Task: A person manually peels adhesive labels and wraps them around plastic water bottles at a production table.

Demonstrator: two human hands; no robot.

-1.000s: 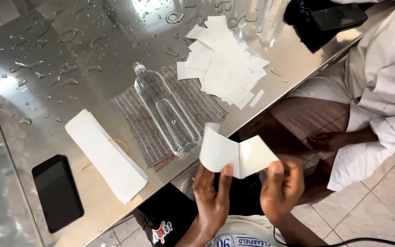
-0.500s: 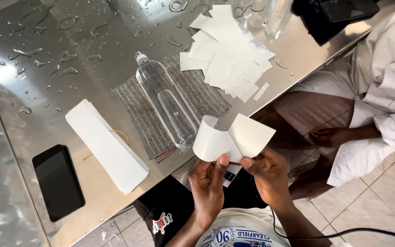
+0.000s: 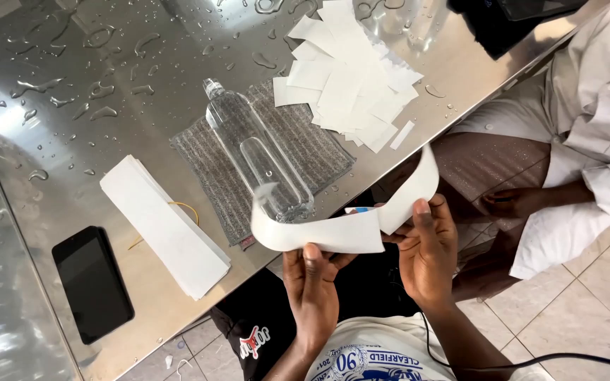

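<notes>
White label strip [image 3: 319, 236]: long, curled at its left end, peeled into two layers at right, held off the desk edge between both hands.

A bottle [image 3: 257, 159] lies on a cloth [image 3: 312, 141] on the desk [image 3: 72, 70]. Left of the cloth lies a stack of strips [image 3: 164, 226], with a phone [image 3: 92, 283] farther left. Behind the cloth, to its right, sits a heap of paper pieces [image 3: 347, 70].
</notes>
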